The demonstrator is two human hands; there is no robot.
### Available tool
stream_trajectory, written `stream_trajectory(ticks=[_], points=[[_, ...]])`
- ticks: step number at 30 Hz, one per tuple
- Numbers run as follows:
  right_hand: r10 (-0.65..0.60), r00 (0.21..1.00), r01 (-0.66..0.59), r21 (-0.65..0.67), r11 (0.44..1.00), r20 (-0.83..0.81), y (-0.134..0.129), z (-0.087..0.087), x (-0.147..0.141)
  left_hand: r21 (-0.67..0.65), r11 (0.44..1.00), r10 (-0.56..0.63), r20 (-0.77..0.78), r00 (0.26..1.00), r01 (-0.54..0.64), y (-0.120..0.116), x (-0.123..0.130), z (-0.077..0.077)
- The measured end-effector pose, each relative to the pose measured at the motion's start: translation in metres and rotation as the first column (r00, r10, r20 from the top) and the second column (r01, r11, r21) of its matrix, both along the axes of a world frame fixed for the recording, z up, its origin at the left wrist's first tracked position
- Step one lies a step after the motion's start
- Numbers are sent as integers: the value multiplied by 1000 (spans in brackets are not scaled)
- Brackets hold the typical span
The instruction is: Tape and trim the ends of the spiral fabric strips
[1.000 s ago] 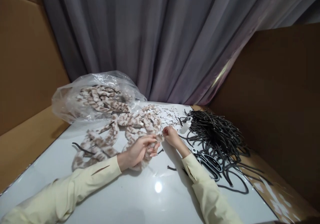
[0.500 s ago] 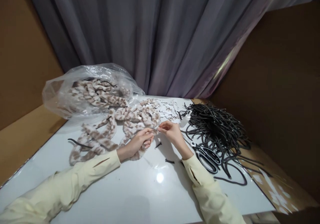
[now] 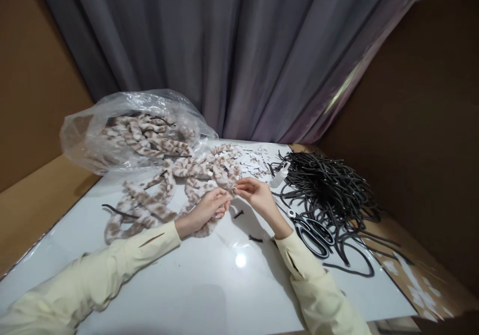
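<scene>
My left hand [image 3: 210,209] is closed on a furry fabric tube [image 3: 204,231], white with brown spots, part of which hangs below the fingers. Close beside it, my right hand [image 3: 254,193] pinches at the tube's end, where a small dark bit shows between the fingertips. Exactly what that bit is, I cannot make out. More spotted fabric tubes [image 3: 147,202] lie in loops to the left, and a black cord end [image 3: 119,211] sticks out of one. Two short black cord pieces [image 3: 255,238] lie on the white table below my right hand.
Black-handled scissors [image 3: 312,232] and a white squeeze bottle [image 3: 280,175] lie to the right, beside a large heap of black cords [image 3: 329,185]. A clear plastic bag [image 3: 86,140] of spotted tubes stands back left. Small scraps [image 3: 256,158] are scattered at the back.
The view has shifted slightly. Both hands stay together at the tube's end, with only a small change in the right fingers.
</scene>
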State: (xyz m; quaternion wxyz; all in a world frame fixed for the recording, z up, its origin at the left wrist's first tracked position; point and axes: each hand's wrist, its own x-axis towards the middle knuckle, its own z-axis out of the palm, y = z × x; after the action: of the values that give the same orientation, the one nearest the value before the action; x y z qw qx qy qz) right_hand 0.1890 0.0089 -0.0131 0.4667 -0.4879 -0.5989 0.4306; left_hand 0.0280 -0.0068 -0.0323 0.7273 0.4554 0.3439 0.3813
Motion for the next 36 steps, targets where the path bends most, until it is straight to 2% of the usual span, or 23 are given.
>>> stream_trajectory(ticks=[6,8,12,19,25,30,36], points=[[43,972,-83,164,983,231,-11,14,0,5,1000,18,26,1000,-18,4,-2,-4],[42,966,-95,200,975,255,-12,15,0,1,1000,29,39,999,-29,5,-2,-4],[108,978,-140,176,974,180,-11,13,0,-17,999,43,73,996,-42,6,-3,-5],[178,975,-196,136,971,132,-5,5,1,-6,1000,-23,101,995,24,6,-4,-4],[217,975,-220,49,974,55,-2,-1,1,-4,997,-76,93,993,77,6,-6,-2],[217,973,-221,43,974,76,-2,1,3,1,994,-112,102,988,113,6,-7,-2],[228,967,-233,35,972,114,-1,5,11,29,997,-77,38,996,76,3,-7,9]])
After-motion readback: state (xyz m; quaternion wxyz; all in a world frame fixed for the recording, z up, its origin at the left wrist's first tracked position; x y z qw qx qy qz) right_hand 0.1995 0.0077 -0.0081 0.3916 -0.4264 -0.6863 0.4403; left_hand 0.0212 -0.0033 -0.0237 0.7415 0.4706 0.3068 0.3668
